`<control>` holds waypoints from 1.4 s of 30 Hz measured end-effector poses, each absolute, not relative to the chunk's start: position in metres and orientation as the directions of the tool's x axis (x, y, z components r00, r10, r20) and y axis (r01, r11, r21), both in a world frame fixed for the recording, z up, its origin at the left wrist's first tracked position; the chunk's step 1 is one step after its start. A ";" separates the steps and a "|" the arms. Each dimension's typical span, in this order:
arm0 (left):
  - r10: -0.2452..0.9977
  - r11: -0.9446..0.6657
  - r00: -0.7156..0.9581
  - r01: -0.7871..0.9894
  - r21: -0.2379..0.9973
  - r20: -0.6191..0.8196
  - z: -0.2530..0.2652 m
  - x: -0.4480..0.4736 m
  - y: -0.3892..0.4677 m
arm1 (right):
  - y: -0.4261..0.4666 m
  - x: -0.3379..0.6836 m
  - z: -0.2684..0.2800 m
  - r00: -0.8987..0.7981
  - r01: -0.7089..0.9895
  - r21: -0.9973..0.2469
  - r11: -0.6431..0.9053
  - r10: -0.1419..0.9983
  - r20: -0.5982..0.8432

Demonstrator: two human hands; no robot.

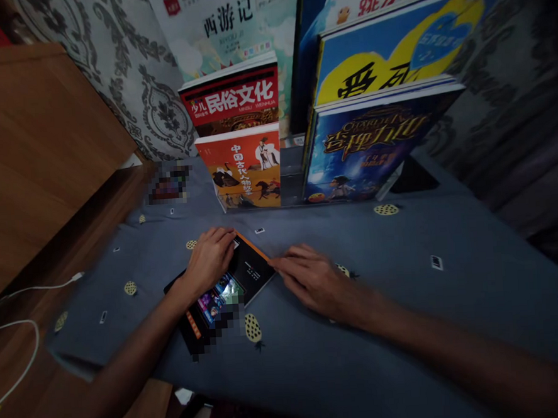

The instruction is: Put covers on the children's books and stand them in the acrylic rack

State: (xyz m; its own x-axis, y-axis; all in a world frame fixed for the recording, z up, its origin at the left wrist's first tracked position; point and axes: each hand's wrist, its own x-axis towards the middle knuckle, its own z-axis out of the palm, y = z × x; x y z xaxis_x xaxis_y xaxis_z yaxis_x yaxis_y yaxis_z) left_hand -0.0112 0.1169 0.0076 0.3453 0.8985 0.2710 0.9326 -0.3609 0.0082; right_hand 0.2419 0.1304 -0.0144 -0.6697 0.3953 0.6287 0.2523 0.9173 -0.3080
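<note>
A black book (252, 277) with an orange edge strip and small coloured pictures lies flat and slanted on the blue-grey cloth. My left hand (211, 257) lies over its upper left part, with fingers bent together at the top edge near the orange strip. At the book's right corner, my right hand (312, 281) has its thumb and fingertips closed on the corner. Part of the book's left side is covered by my left hand and forearm, and its lower end is pixelated.
Behind the hands, an orange book (248, 167), a red book (234, 101) and a dark blue book (360, 147) stand upright, with more books behind them. The pineapple-print cloth (390, 328) covers the table. A wooden panel (43, 141) and a white cable (47, 287) are at left.
</note>
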 end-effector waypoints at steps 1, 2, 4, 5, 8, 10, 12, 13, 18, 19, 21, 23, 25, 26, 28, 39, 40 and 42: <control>0.896 -0.373 0.359 0.928 0.002 0.262 0.008 -0.011 0.116 | 0.131 0.242 -0.014 -0.672 0.246 -0.314 0.917 0.395 0.627; 0.894 -0.384 0.371 0.923 0.000 0.250 0.009 -0.012 0.115 | 0.131 0.242 -0.014 -0.674 0.241 -0.318 0.917 0.394 0.625; 0.893 -0.403 0.390 0.915 0.013 0.225 0.009 -0.013 0.112 | 0.131 0.242 -0.014 -0.680 0.239 -0.322 0.916 0.394 0.618; 0.893 -0.410 0.395 0.912 0.026 0.216 0.009 -0.014 0.111 | 0.131 0.242 -0.014 -0.684 0.247 -0.316 0.916 0.396 0.612; 0.898 -0.405 0.386 0.913 0.052 0.211 0.008 -0.017 0.107 | 0.132 0.242 -0.015 -0.712 0.271 -0.248 0.930 0.367 0.598; 0.906 -0.386 0.369 0.921 0.046 0.208 0.008 -0.019 0.105 | 0.132 0.243 -0.015 -0.746 0.268 -0.191 0.944 0.329 0.580; 0.915 -0.365 0.354 0.931 0.025 0.196 0.008 -0.019 0.103 | 0.133 0.242 -0.015 -0.773 0.265 -0.154 0.952 0.305 0.556; 0.919 -0.354 0.346 0.935 0.011 0.190 0.009 -0.019 0.103 | 0.133 0.242 -0.015 -0.783 0.268 -0.144 0.953 0.303 0.543; 0.944 -0.260 0.271 0.962 -0.085 0.190 0.008 -0.027 0.103 | 0.142 0.231 -0.010 -0.828 0.274 -0.131 0.953 0.304 0.472; 0.948 -0.235 0.252 0.966 -0.104 0.197 0.007 -0.030 0.103 | 0.145 0.227 -0.009 -0.832 0.278 -0.137 0.951 0.309 0.461; 0.952 -0.189 0.217 0.971 -0.143 0.216 0.006 -0.037 0.105 | 0.154 0.217 -0.009 -0.836 0.297 -0.150 0.943 0.332 0.437; 0.954 -0.142 0.184 0.973 -0.183 0.236 0.005 -0.045 0.108 | 0.164 0.205 -0.009 -0.842 0.325 -0.156 0.933 0.361 0.402; 0.957 -0.098 0.153 0.970 -0.222 0.245 0.006 -0.053 0.111 | 0.176 0.192 -0.009 -0.848 0.346 -0.165 0.924 0.383 0.365; 0.960 -0.078 0.139 0.967 -0.242 0.245 0.007 -0.056 0.113 | 0.182 0.185 -0.009 -0.848 0.352 -0.174 0.920 0.392 0.356; 0.963 -0.041 0.112 0.960 -0.277 0.246 0.009 -0.061 0.116 | 0.194 0.173 -0.009 -0.841 0.370 -0.195 0.908 0.417 0.344; 0.925 -0.161 0.150 0.987 0.004 0.349 -0.010 -0.088 0.132 | 0.220 0.142 -0.014 -0.803 0.450 -0.284 0.846 0.523 0.284; 0.912 -0.231 0.200 0.972 0.046 0.358 -0.012 -0.089 0.133 | 0.220 0.142 -0.017 -0.799 0.450 -0.295 0.843 0.527 0.289; 0.884 -0.348 0.292 0.933 0.096 0.364 -0.015 -0.090 0.132 | 0.220 0.143 -0.021 -0.796 0.446 -0.313 0.838 0.532 0.289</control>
State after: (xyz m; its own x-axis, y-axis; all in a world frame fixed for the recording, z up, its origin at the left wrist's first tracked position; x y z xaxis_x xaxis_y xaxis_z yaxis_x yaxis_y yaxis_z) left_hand -0.0896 0.1318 -0.0151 0.2923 0.8844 0.3638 0.9326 -0.3479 0.0962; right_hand 0.1426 0.2198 -0.0211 -0.7961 0.5317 0.2889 0.4463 0.8383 -0.3131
